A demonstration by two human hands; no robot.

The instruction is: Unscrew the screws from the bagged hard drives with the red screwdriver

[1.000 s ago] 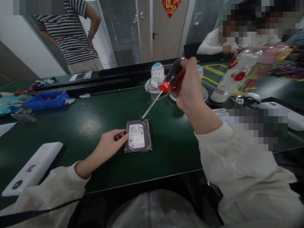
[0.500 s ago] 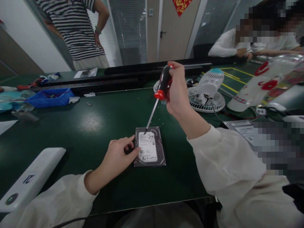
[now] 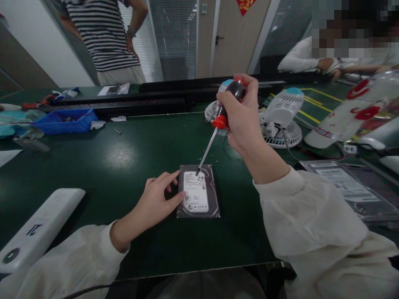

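Observation:
A hard drive [image 3: 213, 193] with a white label lies flat on the green table. At its left edge, my left hand [image 3: 160, 195] holds it, the thumb on the label's edge and the index finger by the upper left corner. The other fingers are curled and partly hidden. My right hand [image 3: 245, 112] is wrapped round the black and red handle of a screwdriver [image 3: 208, 149]. The shaft slants down to the left, its tip over the upper part of the label. Whether the tip touches the drive, I cannot tell. Several small screws [image 3: 216, 162] lie behind the drive.
On the left are a white numbered device [image 3: 43, 226] and a blue tray [image 3: 67, 122]. Small white fans [image 3: 282, 118] and a large bottle [image 3: 346, 108] stand to the right, near another drive-like unit [image 3: 352, 189]. Other people are across the table.
The view has shifted slightly. My right hand and the screwdriver have moved a little to the right, the tip still above the label. My left hand stays at the drive's left edge.

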